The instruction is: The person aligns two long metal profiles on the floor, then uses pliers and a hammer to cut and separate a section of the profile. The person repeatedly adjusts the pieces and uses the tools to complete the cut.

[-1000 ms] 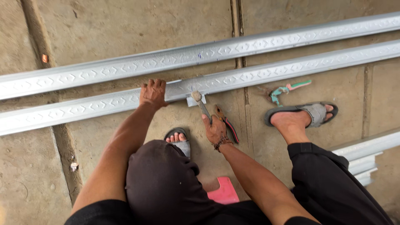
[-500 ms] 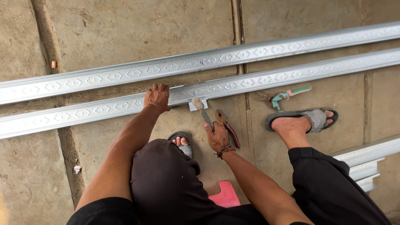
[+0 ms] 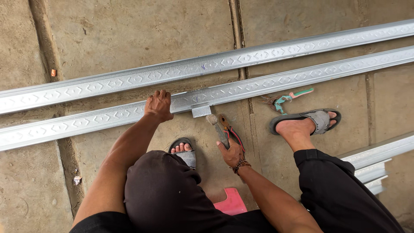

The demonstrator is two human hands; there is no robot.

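Two long embossed metal channels lie across the concrete floor; the far channel [image 3: 207,67] and the near channel [image 3: 267,82] run side by side. My left hand [image 3: 158,105] presses down on the near channel beside a small bent metal tab [image 3: 201,111] that sticks out from its lower edge. My right hand [image 3: 232,151] grips tin snips [image 3: 221,127] with red-and-black handles, their jaws pointing up toward the tab but a little short of it.
A second pair of snips with green and pink handles [image 3: 286,98] lies on the floor right of centre. My sandalled feet [image 3: 308,123] [image 3: 184,151] rest below the channels. More stacked channels [image 3: 375,162] lie at the right edge. A pink stool [image 3: 230,202] shows beneath me.
My right hand has drawn the snips back down and away from the channel's tab. My left hand stays pressed on the near channel. The view has shifted slightly.
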